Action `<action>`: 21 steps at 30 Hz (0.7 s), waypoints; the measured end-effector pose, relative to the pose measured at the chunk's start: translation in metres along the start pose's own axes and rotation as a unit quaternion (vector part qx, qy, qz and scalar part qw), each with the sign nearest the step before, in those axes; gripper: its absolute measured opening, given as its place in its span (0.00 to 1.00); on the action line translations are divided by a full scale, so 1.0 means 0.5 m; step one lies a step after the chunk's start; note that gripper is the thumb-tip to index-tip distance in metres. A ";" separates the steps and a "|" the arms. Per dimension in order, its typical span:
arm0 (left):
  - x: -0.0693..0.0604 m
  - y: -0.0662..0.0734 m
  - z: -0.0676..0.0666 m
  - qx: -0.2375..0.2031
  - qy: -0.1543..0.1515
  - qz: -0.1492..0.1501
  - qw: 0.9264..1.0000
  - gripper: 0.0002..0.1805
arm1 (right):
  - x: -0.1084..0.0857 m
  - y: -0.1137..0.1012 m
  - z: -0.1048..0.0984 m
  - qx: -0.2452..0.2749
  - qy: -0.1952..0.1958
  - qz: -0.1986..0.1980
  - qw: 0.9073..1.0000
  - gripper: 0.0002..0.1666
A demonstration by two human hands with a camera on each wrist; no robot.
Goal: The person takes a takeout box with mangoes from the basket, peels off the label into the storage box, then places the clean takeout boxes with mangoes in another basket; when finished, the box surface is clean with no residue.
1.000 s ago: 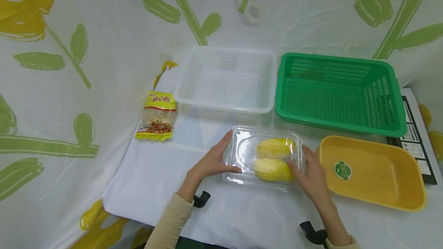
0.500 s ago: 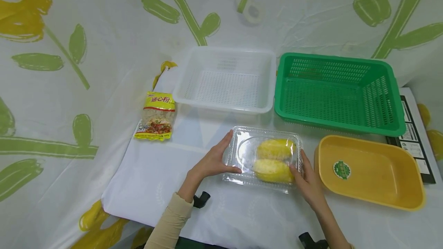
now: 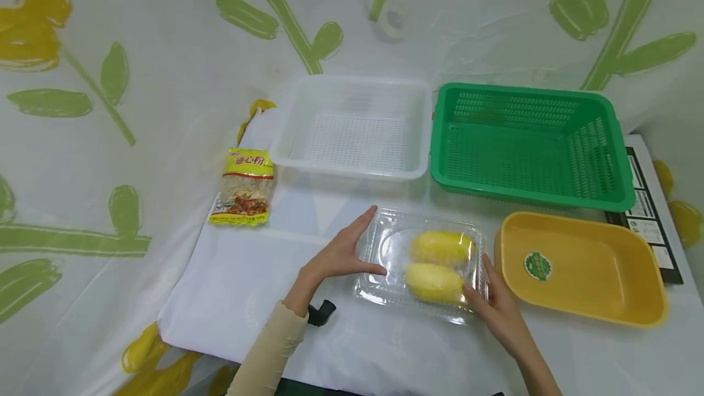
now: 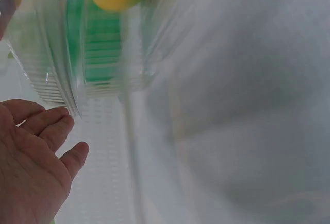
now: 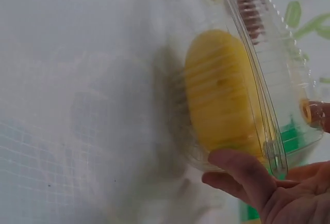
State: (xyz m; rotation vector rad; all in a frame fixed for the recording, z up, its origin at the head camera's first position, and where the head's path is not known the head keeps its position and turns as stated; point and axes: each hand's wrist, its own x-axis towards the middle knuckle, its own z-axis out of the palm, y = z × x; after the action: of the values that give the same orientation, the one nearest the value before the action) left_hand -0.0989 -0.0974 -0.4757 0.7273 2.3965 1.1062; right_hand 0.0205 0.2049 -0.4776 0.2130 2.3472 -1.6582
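A clear plastic clamshell box (image 3: 385,261), ridged along its sides, holds two yellow oblong fruits (image 3: 442,247) that look like mangoes. My left hand (image 3: 341,255) spans the box's left end, thumb at the near part and fingers at the far corner; the left wrist view shows its fingertips (image 4: 64,115) against the plastic edge. On the opposite end, my right hand (image 3: 503,313) grips the side with the thumb in front. In the right wrist view the box (image 5: 273,105) is tilted, with a shadow beside it on the cloth, and one fruit (image 5: 221,90) shows through the wall.
Behind the box stand a white perforated basket (image 3: 352,170) and a green basket (image 3: 528,197). A yellow tub (image 3: 594,280) with a round sticker sits close on the right. A bag of pasta (image 3: 242,188) lies at the left. A flat black-and-white item (image 3: 651,225) is partly under the green basket.
The box has shifted slightly toward me and its near right corner has turned a little. My right hand has lowered along its right side. The head view has drifted slightly.
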 end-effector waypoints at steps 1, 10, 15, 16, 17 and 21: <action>0.005 0.003 -0.001 0.000 0.002 0.005 1.000 0.66 | -0.008 -0.003 -0.002 -0.003 -0.002 0.010 1.000 0.46; 0.095 0.049 -0.033 0.030 -0.001 0.055 0.998 0.62 | -0.067 -0.043 -0.058 -0.050 -0.074 0.085 0.992 0.46; 0.155 0.074 -0.053 0.024 0.002 0.049 0.999 0.62 | -0.089 -0.052 -0.119 -0.078 -0.093 0.097 0.988 0.45; 0.168 0.078 -0.055 0.024 0.004 0.047 0.999 0.62 | -0.093 -0.052 -0.132 -0.083 -0.096 0.100 0.987 0.45; 0.181 0.082 -0.056 0.026 0.004 0.043 0.999 0.61 | -0.096 -0.054 -0.144 -0.077 -0.104 0.114 0.985 0.45; 0.230 0.095 -0.050 0.056 0.001 0.031 0.998 0.60 | -0.105 -0.058 -0.191 -0.073 -0.126 0.160 0.976 0.45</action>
State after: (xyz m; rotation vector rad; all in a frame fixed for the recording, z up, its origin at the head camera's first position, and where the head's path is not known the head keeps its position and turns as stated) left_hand -0.1889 -0.0159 -0.4393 0.8427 2.4685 1.0030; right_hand 0.0512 0.2862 -0.4059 0.3142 2.1033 -1.2763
